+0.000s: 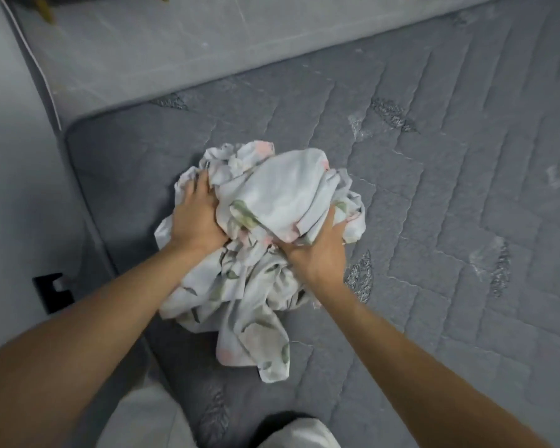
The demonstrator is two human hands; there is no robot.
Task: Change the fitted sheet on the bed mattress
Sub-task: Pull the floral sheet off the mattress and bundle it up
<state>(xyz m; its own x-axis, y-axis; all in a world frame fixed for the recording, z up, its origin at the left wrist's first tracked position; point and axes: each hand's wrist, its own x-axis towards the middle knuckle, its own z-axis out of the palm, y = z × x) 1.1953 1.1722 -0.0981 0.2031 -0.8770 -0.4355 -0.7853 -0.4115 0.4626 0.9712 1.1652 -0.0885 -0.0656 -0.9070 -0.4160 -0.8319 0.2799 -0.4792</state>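
- Head view, looking down: nearest the camera, at the bottom edge, are the person's knees [227, 425] in pale trousers, resting on the bed.
- Two bare forearms reach forward from the lower corners toward the middle of the picture.
- The left hand [196, 218] lies on the left side of a crumpled fitted sheet [272, 202]. Its fingers [193, 185] are spread and dug into the cloth, the thumb side pressed into a fold.
- The right hand [320, 250] grips the right side of the bundle; its fingers curl under a thick fold and are mostly hidden by the fabric.
- The sheet is pale, with a faded print of green leaves and pink flowers. It sits in a loose heap on the mattress, near the left edge, with a tail [262, 354] trailing toward the knees.
- The mattress [434, 205] is bare, grey and quilted in a stepped pattern with embroidered leaf motifs. No sheet is fitted on it.
- Beyond the mattress runs a grey padded headboard or bed frame [162, 56]; a pale wall [10, 156] stands to the left, with a small dark bracket [49, 291] low beside the bed.
- Handling, as a judgement: the sheet looks light, soft and limp, and will sag and spill wherever it is unsupported. To spread it, the elastic corner seams are probably the best holds, but none can be picked out in the heap.
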